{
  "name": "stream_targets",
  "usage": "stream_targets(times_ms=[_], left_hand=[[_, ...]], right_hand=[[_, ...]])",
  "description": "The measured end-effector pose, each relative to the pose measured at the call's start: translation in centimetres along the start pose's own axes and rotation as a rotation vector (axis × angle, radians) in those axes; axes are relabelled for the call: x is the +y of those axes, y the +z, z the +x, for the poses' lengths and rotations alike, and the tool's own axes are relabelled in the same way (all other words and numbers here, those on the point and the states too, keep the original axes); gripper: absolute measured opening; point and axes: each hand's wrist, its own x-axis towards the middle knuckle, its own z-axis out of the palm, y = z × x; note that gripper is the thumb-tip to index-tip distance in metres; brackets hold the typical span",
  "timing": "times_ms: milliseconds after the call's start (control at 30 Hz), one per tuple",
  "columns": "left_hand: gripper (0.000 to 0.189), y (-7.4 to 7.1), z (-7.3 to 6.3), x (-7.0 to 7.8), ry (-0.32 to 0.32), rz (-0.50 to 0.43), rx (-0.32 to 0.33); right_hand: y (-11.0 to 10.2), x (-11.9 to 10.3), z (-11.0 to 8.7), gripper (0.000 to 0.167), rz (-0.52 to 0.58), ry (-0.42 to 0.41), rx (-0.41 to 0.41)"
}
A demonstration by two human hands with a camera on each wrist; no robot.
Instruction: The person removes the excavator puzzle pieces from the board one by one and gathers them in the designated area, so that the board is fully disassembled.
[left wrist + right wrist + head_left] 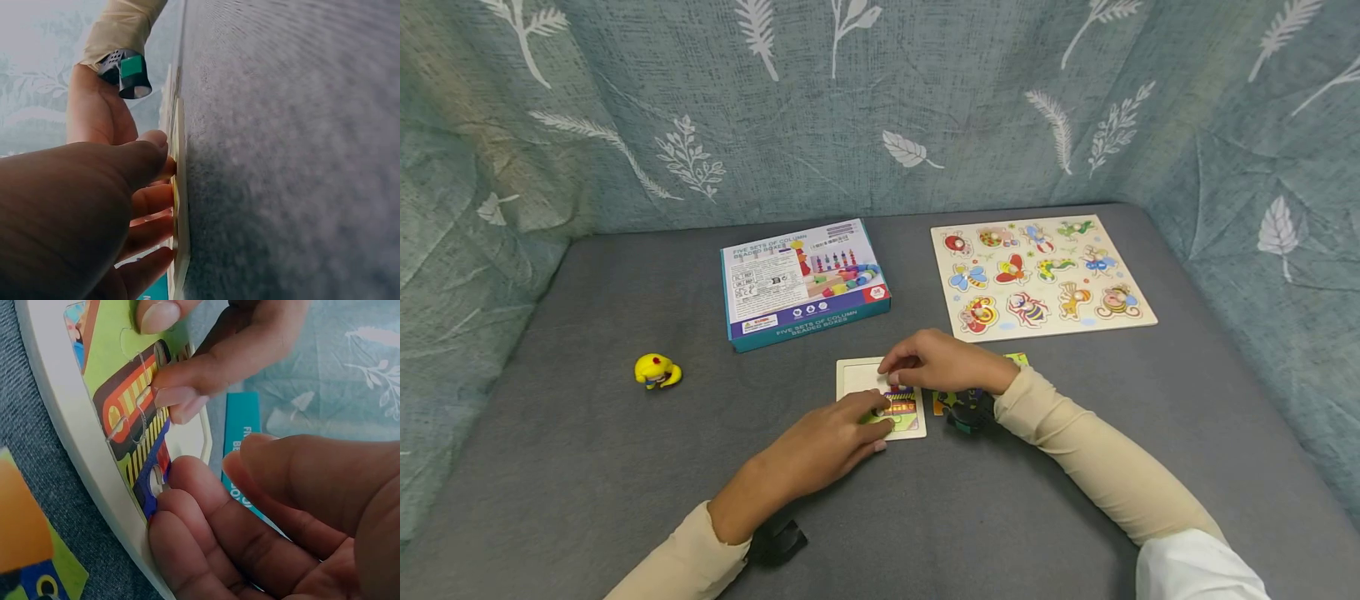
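A small jigsaw puzzle tray (pixel 850 366) with a pale raised rim lies in front of me, partly filled with printed pieces. My left hand (pixel 820 446) comes in from the lower left, its fingertips resting on the green and striped pieces (pixel 119 419). Over the tray's upper right reaches my right hand (pixel 951 362). In the right wrist view its fingertips touch a blue piece (pixel 151 481) at the edge of the assembled part, while the thumb stands apart from them. Part of the picture is hidden under both hands.
Loose puzzle pieces (pixel 939 405) lie right of the tray, partly under my right wrist. Behind stand a bead-set box (pixel 805 283) and a wooden insect peg puzzle (pixel 1045 279). A yellow toy figure (pixel 657 370) sits at the left. A curtain (pixel 880 100) hangs behind the table.
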Motion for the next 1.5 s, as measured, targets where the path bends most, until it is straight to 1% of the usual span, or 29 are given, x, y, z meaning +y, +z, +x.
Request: stream_targets(times_ms=[200,333,500,733,900,1133,1300,1500], left_hand=[[0.021,-0.18,-0.36,-0.05,-0.027,-0.039,-0.012],[0.022,-0.20,-0.33,-0.21,-0.045,-0.026,-0.012],[0.019,-0.22,-0.24,-0.28,-0.045,-0.024,-0.009],[0.019,-0.23,-0.22,-0.28,-0.055,-0.045,-0.006],[0.019,-0.18,-0.20,-0.35,-0.055,-0.060,-0.002],[0.020,-0.17,-0.20,-0.41,-0.058,-0.068,0.000],[0.021,-0.15,-0.20,-0.42,-0.072,-0.080,-0.009],[0.021,-0.08,-0.19,-0.42,-0.077,-0.081,-0.009]], right_hand=[[0.05,0.04,0.02,0.020,0.003,0.005,0.003],[0.09,0.03,0.01,0.019,0.000,0.002,0.007],[0.18,0.13,0.11,0.017,0.006,-0.008,0.008],[0.26,0.32,0.24,0.016,0.016,-0.022,-0.003],[0.19,0.30,0.17,0.017,0.019,-0.042,-0.011],[0.07,0.47,-0.05,0.020,0.045,-0.054,-0.002],[0.13,0.42,-0.14,0.024,0.008,-0.046,0.005],[0.35,0.10,-0.24,0.022,-0.031,-0.040,0.002]])
